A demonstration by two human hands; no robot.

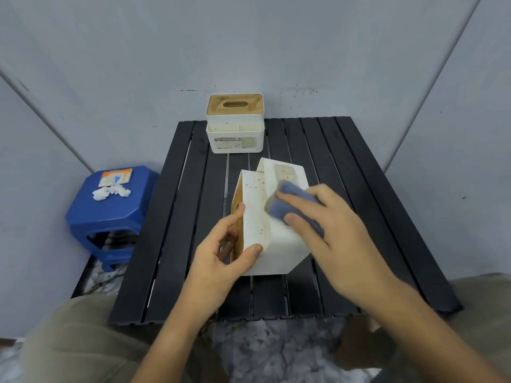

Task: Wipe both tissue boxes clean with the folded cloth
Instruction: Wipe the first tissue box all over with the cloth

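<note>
On the black slatted table [359, 189], the near tissue box [276, 244] lies tipped, clamped by the left hand [229, 250]. The right hand [329, 225] presses the folded blue cloth [293, 200] against it. The far tissue box [235, 125] stands upright; its label is too blurred to read.

Folded cloth [293, 204]: blurred, its near end covered by the right hand [331, 228].
Near tissue box [272, 241]: tipped on its side; wooden lid largely hidden behind the left hand [224, 252].
Far tissue box [235, 124]: label print too small to read.
Blue stool [110, 214]: packet [115, 177] lettering illegible; white crumpled bits [110, 192] unidentifiable.
Both forearms: cut off at the near edge.
Black slatted table [359, 217]: near legs out of sight.
</note>
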